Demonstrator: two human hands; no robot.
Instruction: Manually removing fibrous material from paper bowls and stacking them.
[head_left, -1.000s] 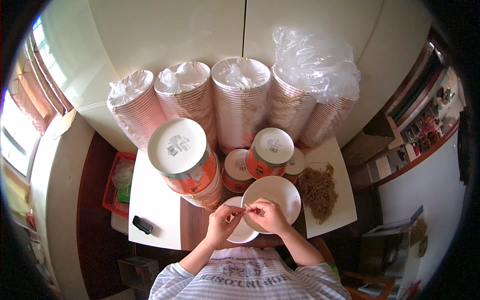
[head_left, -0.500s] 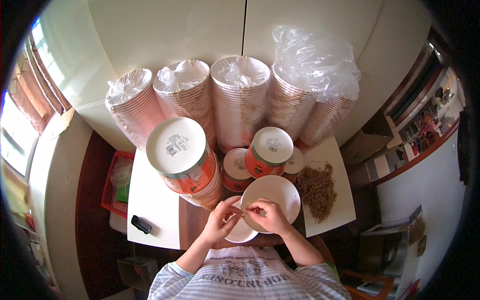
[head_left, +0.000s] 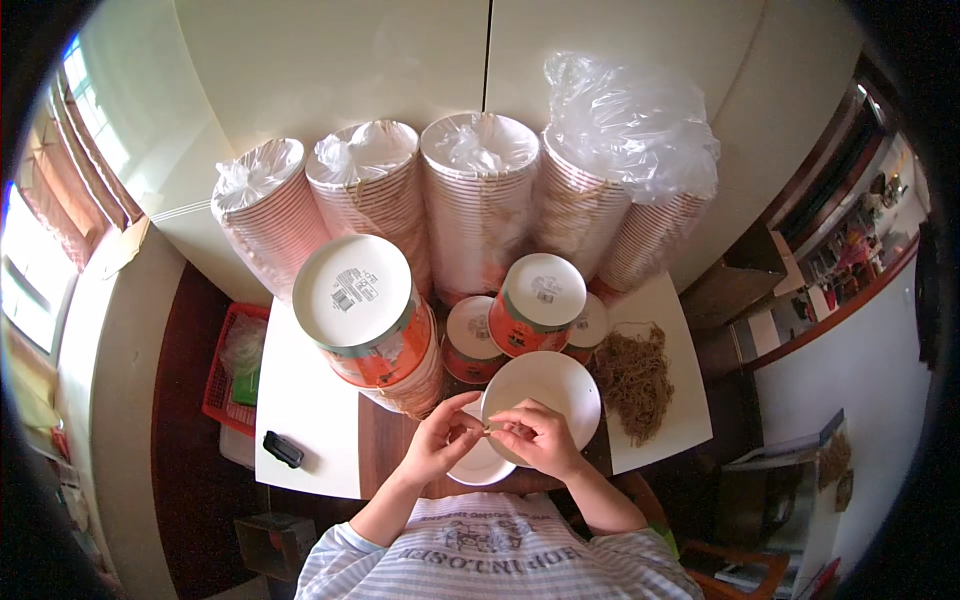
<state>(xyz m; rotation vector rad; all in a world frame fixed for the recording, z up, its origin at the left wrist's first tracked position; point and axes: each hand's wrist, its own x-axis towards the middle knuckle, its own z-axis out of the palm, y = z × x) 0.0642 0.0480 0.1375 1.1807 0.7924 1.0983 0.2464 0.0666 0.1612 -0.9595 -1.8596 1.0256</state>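
My left hand [head_left: 437, 442] and my right hand [head_left: 541, 440] meet fingertip to fingertip, each in a pinch. Between them shows a small tan strand [head_left: 488, 431], too fine to make out well. Under the hands stand two white paper tubs, mouths up: a wide one [head_left: 568, 382] below the right hand and a smaller one [head_left: 482, 470], partly covered by the left hand and the wide tub. To the right lies a tangled heap of thin brown strands [head_left: 635, 390].
Upturned orange-red paper tubs stand ahead: a tall stack [head_left: 352, 292] at left and smaller ones [head_left: 545, 298] in the middle. Behind rise several plastic-wrapped stacks of tubs [head_left: 480, 200] against the wall. A black object [head_left: 283, 449] lies at the table's left; a red basket [head_left: 222, 370] stands beyond.
The fingers of my right hand have shifted slightly and are more extended over the pinch. My left hand stays nearly in place; the tubs have not moved.
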